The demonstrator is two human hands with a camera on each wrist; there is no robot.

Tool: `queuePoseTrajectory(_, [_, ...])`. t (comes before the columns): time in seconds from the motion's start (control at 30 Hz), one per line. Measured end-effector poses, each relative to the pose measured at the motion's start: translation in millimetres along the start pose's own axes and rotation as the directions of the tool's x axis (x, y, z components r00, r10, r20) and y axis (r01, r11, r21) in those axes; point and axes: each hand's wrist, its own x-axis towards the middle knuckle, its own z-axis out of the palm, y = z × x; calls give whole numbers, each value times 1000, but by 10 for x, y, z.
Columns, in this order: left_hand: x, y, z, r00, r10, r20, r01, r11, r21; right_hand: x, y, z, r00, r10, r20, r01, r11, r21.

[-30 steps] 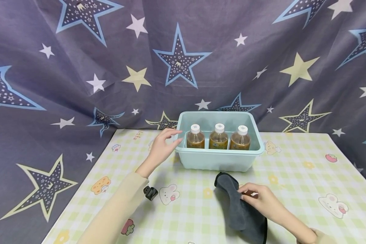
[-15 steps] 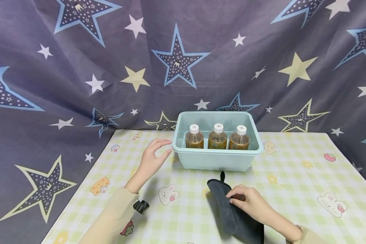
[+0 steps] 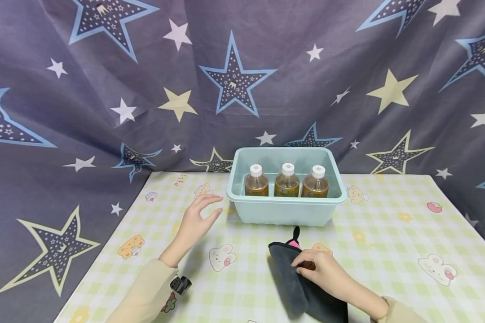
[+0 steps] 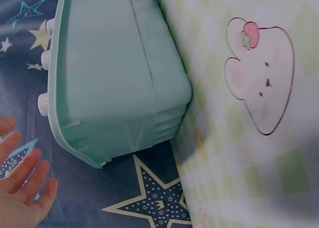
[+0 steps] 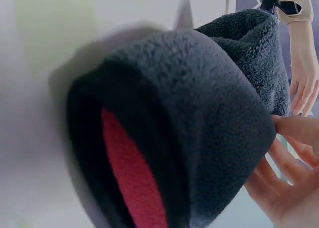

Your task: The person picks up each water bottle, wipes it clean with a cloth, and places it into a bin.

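My right hand (image 3: 324, 272) pinches a dark grey cleaning cloth (image 3: 284, 279) between thumb and fingers. The cloth has a black edge and a small black hanging loop, lies folded over the table and shows a pink-red underside (image 5: 130, 173) in the right wrist view. My left hand (image 3: 193, 225) is held apart from the left end of a light blue-green plastic tub (image 3: 283, 211), fingers loosely spread and holding nothing. Inside the tub stand three bottles with white caps (image 3: 288, 169) and amber-brown contents, their lower parts hidden by the front wall.
A table with a green-and-white checked cartoon cover (image 3: 388, 269) lies under everything. Behind it hangs a dark purple-grey curtain (image 3: 307, 89) with stars, close to the tub's back. A small black camera (image 3: 181, 285) sits at my left wrist.
My left hand has drawn back from the tub's left rim, toward me and to the left. The right hand has shifted left with the cloth, whose loop and pink underside now show.
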Motion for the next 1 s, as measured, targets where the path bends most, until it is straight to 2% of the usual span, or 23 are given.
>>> queuePoseTrajectory(0.23, [-57, -25, 16, 999, -33, 32, 33, 999, 11, 0, 20, 43, 990, 58, 125, -80, 981, 176])
queuePoseTrajectory(0.4, [-92, -39, 24, 997, -57, 55, 55, 998, 21, -4, 29, 77, 983, 82, 167, -110, 980, 163])
queuePoseTrajectory(0.73, [-170, -27, 20, 991, -97, 88, 94, 995, 35, -30, 37, 79, 968, 70, 240, -96, 990, 99])
queuePoseTrajectory(1.0, [-235, -46, 24, 989, -107, 103, 101, 993, 58, -72, 47, 13, 984, 22, 175, -42, 993, 112])
